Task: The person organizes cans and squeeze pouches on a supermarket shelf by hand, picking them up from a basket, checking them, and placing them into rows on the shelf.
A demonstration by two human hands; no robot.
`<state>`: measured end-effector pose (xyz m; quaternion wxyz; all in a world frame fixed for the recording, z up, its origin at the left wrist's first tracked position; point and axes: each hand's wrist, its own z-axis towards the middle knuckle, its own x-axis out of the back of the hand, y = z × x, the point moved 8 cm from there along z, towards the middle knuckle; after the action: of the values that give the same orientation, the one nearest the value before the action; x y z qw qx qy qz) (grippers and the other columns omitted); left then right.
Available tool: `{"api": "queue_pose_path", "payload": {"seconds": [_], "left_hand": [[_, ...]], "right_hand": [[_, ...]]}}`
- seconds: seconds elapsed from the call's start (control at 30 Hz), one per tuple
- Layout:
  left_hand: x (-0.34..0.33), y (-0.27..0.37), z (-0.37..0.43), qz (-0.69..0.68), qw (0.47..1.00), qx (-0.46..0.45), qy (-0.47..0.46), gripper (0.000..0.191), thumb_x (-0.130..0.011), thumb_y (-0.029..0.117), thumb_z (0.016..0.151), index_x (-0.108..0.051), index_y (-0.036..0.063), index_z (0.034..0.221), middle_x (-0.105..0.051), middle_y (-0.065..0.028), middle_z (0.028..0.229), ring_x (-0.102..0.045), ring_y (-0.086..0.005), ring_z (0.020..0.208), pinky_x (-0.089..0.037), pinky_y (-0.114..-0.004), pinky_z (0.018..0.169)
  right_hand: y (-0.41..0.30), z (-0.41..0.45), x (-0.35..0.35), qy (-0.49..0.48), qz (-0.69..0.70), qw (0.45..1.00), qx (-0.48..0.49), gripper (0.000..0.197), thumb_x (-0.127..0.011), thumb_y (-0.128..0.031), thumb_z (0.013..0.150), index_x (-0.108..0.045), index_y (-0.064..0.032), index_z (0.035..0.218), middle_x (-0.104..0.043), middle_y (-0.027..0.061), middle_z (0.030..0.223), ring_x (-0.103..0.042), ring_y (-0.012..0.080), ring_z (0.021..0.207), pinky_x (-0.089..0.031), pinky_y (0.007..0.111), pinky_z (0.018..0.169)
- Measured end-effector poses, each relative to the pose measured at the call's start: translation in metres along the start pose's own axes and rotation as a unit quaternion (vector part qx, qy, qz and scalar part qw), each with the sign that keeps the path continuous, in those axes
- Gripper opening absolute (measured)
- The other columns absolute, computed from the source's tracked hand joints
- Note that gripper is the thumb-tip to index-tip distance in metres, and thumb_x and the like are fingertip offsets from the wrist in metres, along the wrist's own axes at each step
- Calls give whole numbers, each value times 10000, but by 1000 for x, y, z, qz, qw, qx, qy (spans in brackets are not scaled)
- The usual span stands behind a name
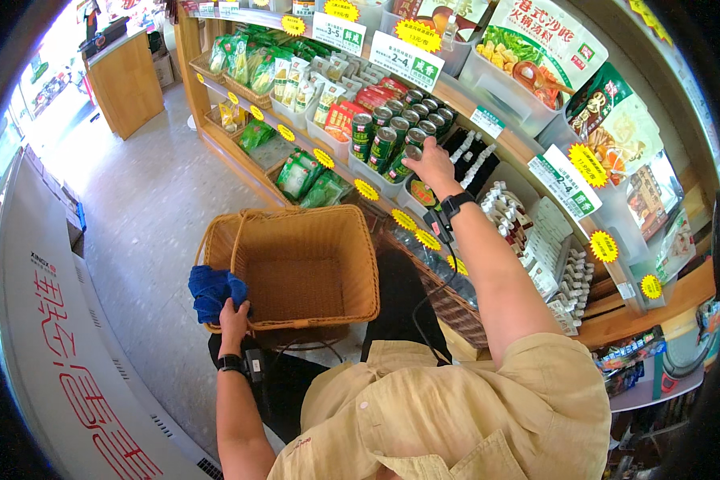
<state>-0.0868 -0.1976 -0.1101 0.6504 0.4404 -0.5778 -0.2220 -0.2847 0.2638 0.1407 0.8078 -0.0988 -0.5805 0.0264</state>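
Note:
My right hand [433, 166] reaches to the shelf, its fingers around the top of a green can [405, 163] at the front of a clear plastic bin [377, 175]. Behind and beside that can stand several like it in rows. My left hand [234, 321] rests at the near left corner of a woven basket [369, 270], its fingers on a bunched blue cloth [213, 294]. The basket's inside shows bare, and its handle leans to the left side. Part of the left hand's grip is hidden by the cloth.
The wooden shelf [264, 114] runs along the right, with packets, bottles in bins and yellow price tags on its edge. Wicker trays of green bags sit lower. A white cabinet [42, 336] with red writing stands at the left; a wooden counter [126, 84] is farther off.

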Motion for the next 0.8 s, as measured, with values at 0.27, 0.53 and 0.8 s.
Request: {"api": "queue_pose_path", "payload": {"seconds": [0.27, 0.53, 0.8], "left_hand": [[-2, 5, -7, 32, 999, -3, 0, 355, -604, 235, 780, -535, -65, 957, -599, -233, 878, -572, -357, 828, -432, -375, 743], [-6, -6, -3, 44, 999, 20, 2, 367, -608, 243, 775, -537, -65, 963, -597, -234, 876, -575, -349, 840, -432, -372, 749], [-11, 0, -4, -8, 999, 33, -20, 437, -621, 228, 791, -482, -61, 1089, -576, -190, 1013, -551, -288, 931, -416, -344, 825]], "right_hand": [[-2, 13, -14, -45, 11, 998, -47, 691, -715, -382, 685, -385, 47, 1114, -602, 186, 916, -585, 342, 865, -502, 419, 693], [1, 12, -10, 6, 86, 996, -18, 543, -683, -348, 714, -432, -6, 1053, -616, 118, 780, -612, 305, 765, -489, 422, 651], [-1, -17, 2, -105, 385, 914, -68, 534, -562, -489, 786, -499, -10, 1012, -601, 79, 793, -580, 193, 602, -458, 294, 509]]}}
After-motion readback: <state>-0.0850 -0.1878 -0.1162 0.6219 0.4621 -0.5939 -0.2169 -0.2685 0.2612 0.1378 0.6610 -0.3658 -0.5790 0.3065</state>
